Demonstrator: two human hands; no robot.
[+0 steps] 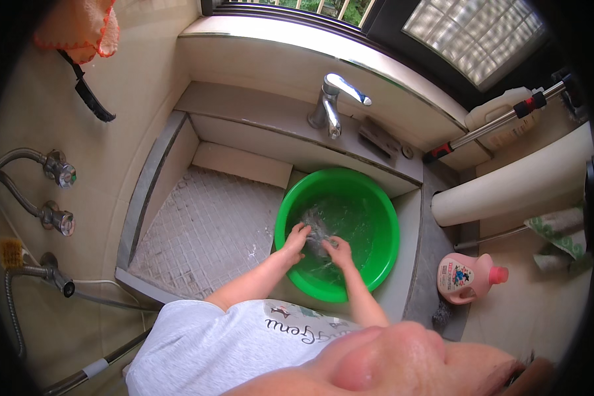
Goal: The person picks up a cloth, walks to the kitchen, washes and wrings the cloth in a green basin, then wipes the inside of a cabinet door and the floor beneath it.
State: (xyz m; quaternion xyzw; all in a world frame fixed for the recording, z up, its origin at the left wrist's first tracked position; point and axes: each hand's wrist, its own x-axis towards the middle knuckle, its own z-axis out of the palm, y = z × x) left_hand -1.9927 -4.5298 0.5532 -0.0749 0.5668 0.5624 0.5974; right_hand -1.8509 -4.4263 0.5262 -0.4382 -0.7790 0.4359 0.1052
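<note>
A round green plastic basin [387,237] holding water stands in the right part of a tiled sink. Over the basin's left side, my left hand [297,241] touches a wet, clear or greyish crumpled item [315,228], perhaps thin plastic or cloth; its kind is hard to tell. My right hand [338,250] has its fingers at the lower right of the same item. Splashed water blurs the item, so the grip of either hand is unclear. Behind the basin rises a chrome faucet [326,106], with no stream visible from its spout.
Left of the basin is a ridged washing slab [213,227] inside the raised sink edge [146,188]. A grey block [378,140] lies on the back ledge. At the right are a pink detergent bottle [463,278], a thick white pipe [510,180] and a metal pole [490,128].
</note>
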